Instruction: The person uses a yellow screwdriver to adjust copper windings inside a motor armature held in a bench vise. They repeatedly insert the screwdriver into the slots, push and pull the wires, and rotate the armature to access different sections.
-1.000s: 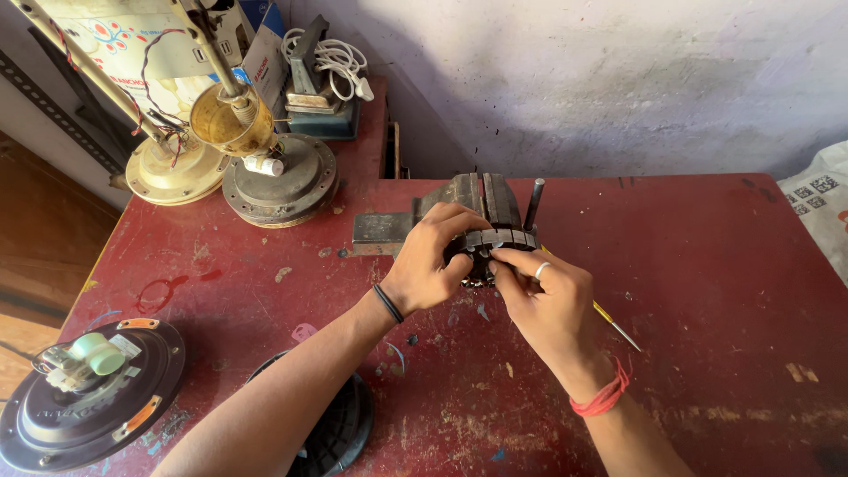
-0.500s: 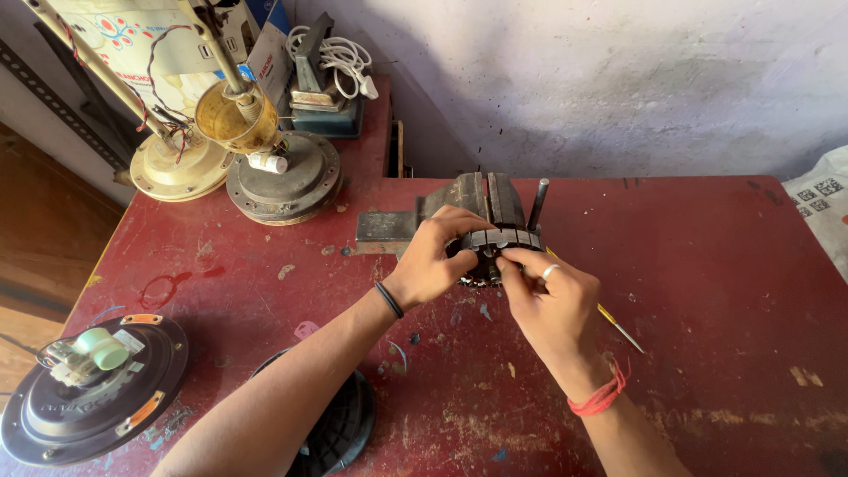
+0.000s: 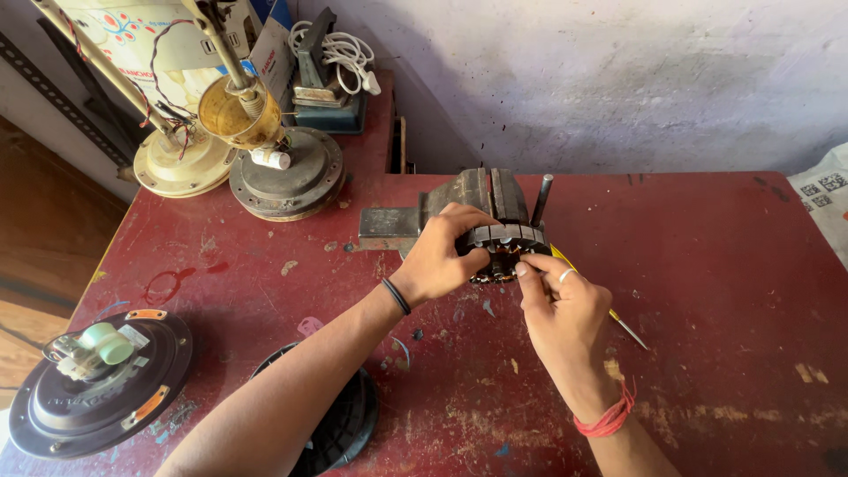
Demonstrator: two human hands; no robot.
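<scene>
My left hand (image 3: 442,252) grips a round grey motor stator (image 3: 511,240) with copper windings, held upright just in front of a small bench vise (image 3: 477,194) on the red table (image 3: 707,265). My right hand (image 3: 565,327), with a ring on one finger, reaches up from below and pinches at the stator's lower windings. A yellow-handled screwdriver (image 3: 618,320) lies on the table under and beside my right hand. A red thread circles my right wrist and a black band my left.
A dark fan motor housing (image 3: 97,380) with a green part sits at the front left. A black round cover (image 3: 340,424) lies under my left forearm. Fan bases and stands (image 3: 283,172) crowd the back left, with a white cable (image 3: 340,49) behind them. A bag (image 3: 826,194) lies at the right edge.
The view has shifted slightly. Both hands stay on the stator, with my right fingers working a little lower on the windings.
</scene>
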